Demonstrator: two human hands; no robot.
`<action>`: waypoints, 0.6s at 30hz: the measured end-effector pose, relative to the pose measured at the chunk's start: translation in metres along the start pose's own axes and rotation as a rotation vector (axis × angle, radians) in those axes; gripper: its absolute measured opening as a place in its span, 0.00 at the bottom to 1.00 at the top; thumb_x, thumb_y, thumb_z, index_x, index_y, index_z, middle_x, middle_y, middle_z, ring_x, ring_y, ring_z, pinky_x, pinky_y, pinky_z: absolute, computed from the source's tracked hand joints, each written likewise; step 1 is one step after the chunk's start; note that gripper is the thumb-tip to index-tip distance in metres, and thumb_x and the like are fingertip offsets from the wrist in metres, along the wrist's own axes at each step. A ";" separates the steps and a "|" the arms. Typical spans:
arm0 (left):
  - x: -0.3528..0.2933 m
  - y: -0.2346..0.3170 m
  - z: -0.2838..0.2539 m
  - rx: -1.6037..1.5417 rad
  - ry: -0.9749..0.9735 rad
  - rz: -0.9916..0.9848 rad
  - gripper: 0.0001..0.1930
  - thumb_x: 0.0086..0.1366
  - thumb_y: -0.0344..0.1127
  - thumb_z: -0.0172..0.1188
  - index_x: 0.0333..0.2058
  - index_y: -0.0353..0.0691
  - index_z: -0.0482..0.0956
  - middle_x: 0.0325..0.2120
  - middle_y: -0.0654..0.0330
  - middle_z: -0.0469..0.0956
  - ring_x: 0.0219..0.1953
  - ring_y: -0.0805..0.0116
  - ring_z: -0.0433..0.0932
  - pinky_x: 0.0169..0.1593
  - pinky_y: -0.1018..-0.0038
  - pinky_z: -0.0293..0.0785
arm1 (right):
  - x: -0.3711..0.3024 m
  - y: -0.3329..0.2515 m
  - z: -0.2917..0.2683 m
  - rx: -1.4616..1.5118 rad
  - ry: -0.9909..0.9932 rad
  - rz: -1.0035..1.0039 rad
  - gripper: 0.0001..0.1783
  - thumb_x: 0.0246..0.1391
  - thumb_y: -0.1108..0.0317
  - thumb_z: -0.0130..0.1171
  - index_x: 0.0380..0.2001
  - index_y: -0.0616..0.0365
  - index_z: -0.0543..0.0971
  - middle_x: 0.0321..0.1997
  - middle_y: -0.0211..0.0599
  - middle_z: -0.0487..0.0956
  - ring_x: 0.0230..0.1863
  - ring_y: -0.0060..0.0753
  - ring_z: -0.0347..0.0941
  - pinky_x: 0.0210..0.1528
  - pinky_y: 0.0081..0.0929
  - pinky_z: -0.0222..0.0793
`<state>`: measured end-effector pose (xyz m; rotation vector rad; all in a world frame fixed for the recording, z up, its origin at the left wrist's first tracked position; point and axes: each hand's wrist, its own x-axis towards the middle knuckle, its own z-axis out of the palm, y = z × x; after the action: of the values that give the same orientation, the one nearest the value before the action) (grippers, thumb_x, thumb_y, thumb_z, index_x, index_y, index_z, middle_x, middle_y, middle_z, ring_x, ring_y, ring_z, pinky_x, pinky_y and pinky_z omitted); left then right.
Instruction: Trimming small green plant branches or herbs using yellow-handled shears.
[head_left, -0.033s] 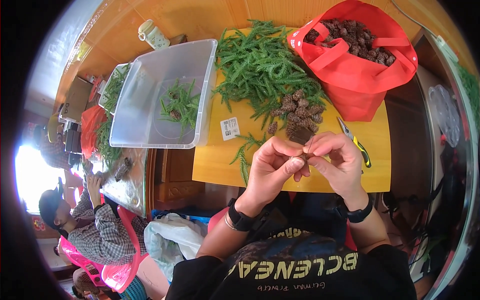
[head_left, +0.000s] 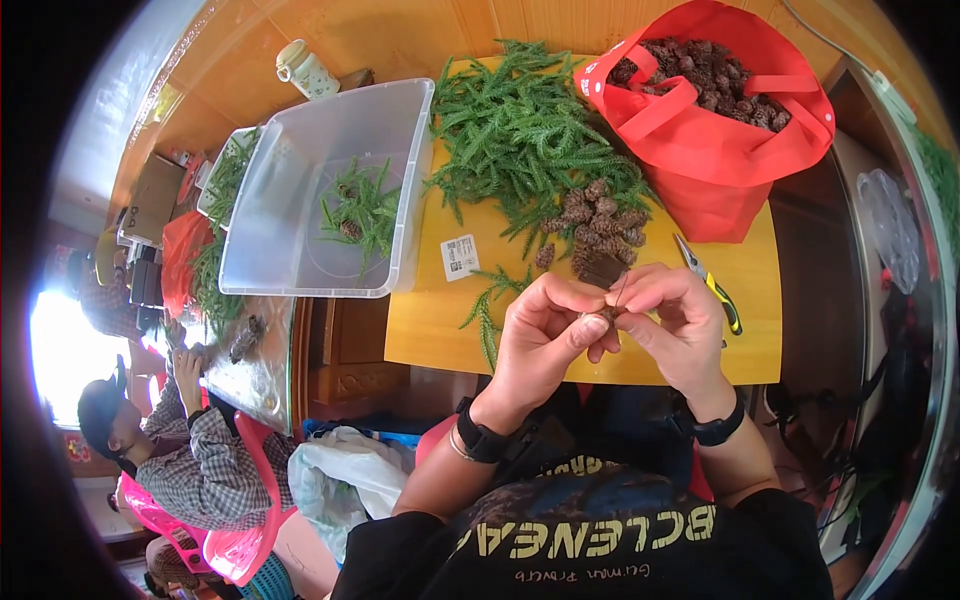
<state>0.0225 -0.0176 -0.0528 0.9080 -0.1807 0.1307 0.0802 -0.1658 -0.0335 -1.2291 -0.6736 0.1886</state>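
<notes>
Over the near edge of the yellow board (head_left: 430,330), both hands meet fingertip to fingertip. Closed in a pinch, my left hand (head_left: 548,328) grips a small brown pine cone (head_left: 610,314), mostly hidden by the fingers. My right hand (head_left: 676,318) is also closed, pinching a thin dark wire (head_left: 622,286) beside the cone. Just beyond them lies a heap of pine cones (head_left: 605,225), with a dark brown bundle (head_left: 604,270) at its near end. A green artificial sprig (head_left: 488,318) rests left of my left hand. Yellow-and-black pliers (head_left: 712,285) lie right of my right hand.
Green sprigs (head_left: 530,130) pile up at the back. A red bag (head_left: 715,200) of pine cones stands far right. Left is a clear plastic bin (head_left: 290,230) holding a sprig with cones. A white label (head_left: 460,258) lies on the board. Another person (head_left: 215,470) sits at the left.
</notes>
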 end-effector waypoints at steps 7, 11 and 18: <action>0.002 0.000 0.006 0.002 0.036 0.025 0.06 0.61 0.25 0.56 0.34 0.36 0.68 0.37 0.52 0.75 0.30 0.70 0.77 0.29 0.80 0.72 | -0.003 0.004 0.001 -0.143 0.034 -0.142 0.10 0.45 0.81 0.61 0.30 0.58 0.72 0.33 0.36 0.75 0.40 0.33 0.70 0.44 0.28 0.67; 0.001 -0.002 0.006 0.002 0.051 0.034 0.06 0.61 0.25 0.56 0.34 0.36 0.68 0.38 0.51 0.75 0.30 0.70 0.78 0.29 0.80 0.72 | -0.001 0.004 -0.001 -0.239 0.029 -0.203 0.11 0.43 0.82 0.61 0.29 0.57 0.71 0.32 0.35 0.76 0.37 0.32 0.70 0.42 0.27 0.66; -0.001 -0.007 0.001 0.019 0.081 0.031 0.05 0.61 0.25 0.56 0.34 0.35 0.68 0.37 0.51 0.76 0.30 0.70 0.78 0.29 0.80 0.72 | 0.000 -0.003 0.002 -0.553 0.051 -0.322 0.14 0.40 0.81 0.64 0.25 0.56 0.69 0.30 0.35 0.77 0.35 0.32 0.71 0.39 0.26 0.67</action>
<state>0.0225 -0.0223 -0.0576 0.9173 -0.1184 0.1984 0.0782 -0.1651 -0.0299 -1.6193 -0.9026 -0.3172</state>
